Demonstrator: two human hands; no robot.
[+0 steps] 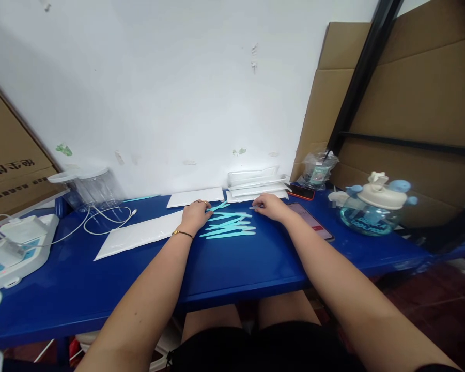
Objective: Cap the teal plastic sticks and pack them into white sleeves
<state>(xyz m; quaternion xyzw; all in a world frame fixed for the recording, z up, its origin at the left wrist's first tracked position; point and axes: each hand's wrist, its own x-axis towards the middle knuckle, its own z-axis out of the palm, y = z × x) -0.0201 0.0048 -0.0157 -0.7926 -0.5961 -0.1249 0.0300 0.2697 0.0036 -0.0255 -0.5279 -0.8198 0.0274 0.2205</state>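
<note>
Several slim teal sticks [232,228] lie in a zigzag cluster on the blue table. My left hand [196,216] is at the cluster's far left, its fingers closed on the end of a teal stick [218,207]. Across from it, my right hand [270,207] rests low over the table with thumb and fingers pinched together. A small pale piece [253,208] shows at those fingertips; its kind cannot be made out. A flat white packet [139,232] lies to the left, partly behind my left hand.
White packets [256,185] are stacked against the wall, beside another white packet [196,197]. A phone [312,222] lies by my right forearm, with a second phone [301,192] behind. A drink jug [374,206] stands right; a power strip [19,253] and clear containers [95,188] stand left.
</note>
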